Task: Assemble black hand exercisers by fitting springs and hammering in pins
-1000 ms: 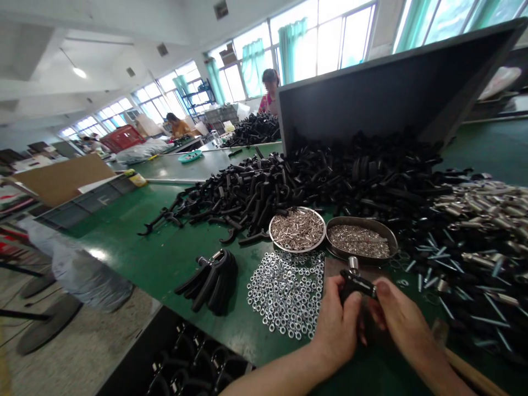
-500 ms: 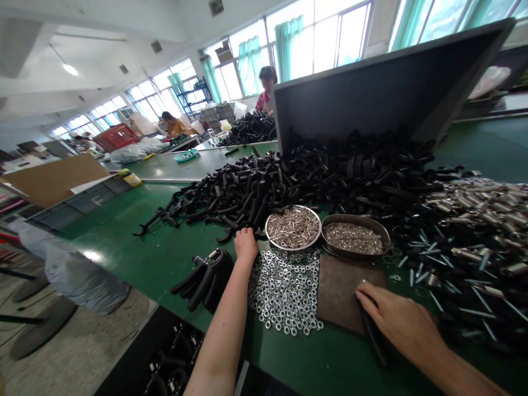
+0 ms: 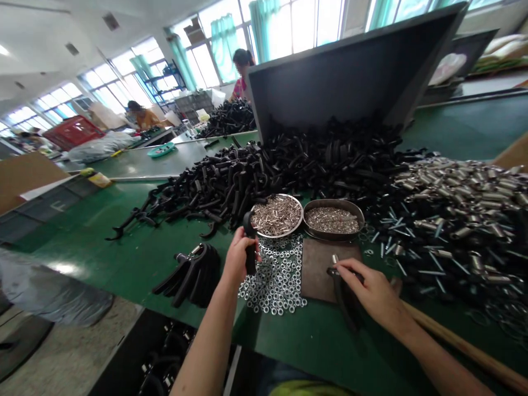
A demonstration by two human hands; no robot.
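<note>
My left hand (image 3: 240, 254) is closed around a black plastic handle with a hooked top (image 3: 250, 261), held upright above the left edge of the loose nuts (image 3: 276, 280). Over a brown square plate (image 3: 315, 269), my right hand (image 3: 371, 289) pinches the top of another black handle (image 3: 345, 305). At that handle's upper end, by the fingertips, stands a small silver cylinder (image 3: 334, 258); how it joins the handle is unclear. To the left of my left forearm lies a cluster of black handles (image 3: 198, 275) with metal bits.
Behind the nuts stand a dish of small pins (image 3: 277, 215) and a tin of tiny metal parts (image 3: 333, 221). A heap of black parts (image 3: 231, 184) spills from a grey bin (image 3: 330, 77). Springs and bolts (image 3: 454, 220) lie right, above a wooden shaft (image 3: 462, 344). Two people work further back.
My left hand has come back from the heap's edge with a black handle in it. My right hand still grips its handle, now tilted with the silver cylinder showing. The view has shifted right.
</note>
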